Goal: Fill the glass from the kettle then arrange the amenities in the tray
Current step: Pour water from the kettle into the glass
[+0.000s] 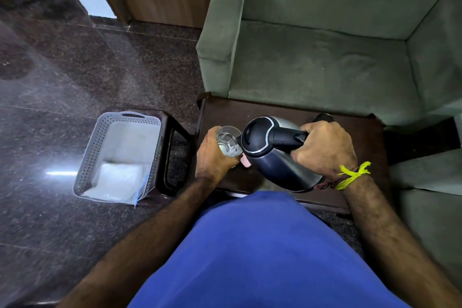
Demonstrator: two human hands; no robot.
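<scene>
My left hand (pixel 215 157) holds the glass (pixel 228 141), my right hand (pixel 325 149) grips the tilted kettle (pixel 270 147); filling is underway, the tray (pixel 120 155) waits.

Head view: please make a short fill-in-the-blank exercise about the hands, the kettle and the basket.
1. The right hand grips the kettle by its ____.
2. The left hand holds a ____.
3. The kettle's spout is tilted toward the ____.
4. The basket stands on the ____ stool, not on the table.

Missing words: handle; glass; glass; small
</scene>
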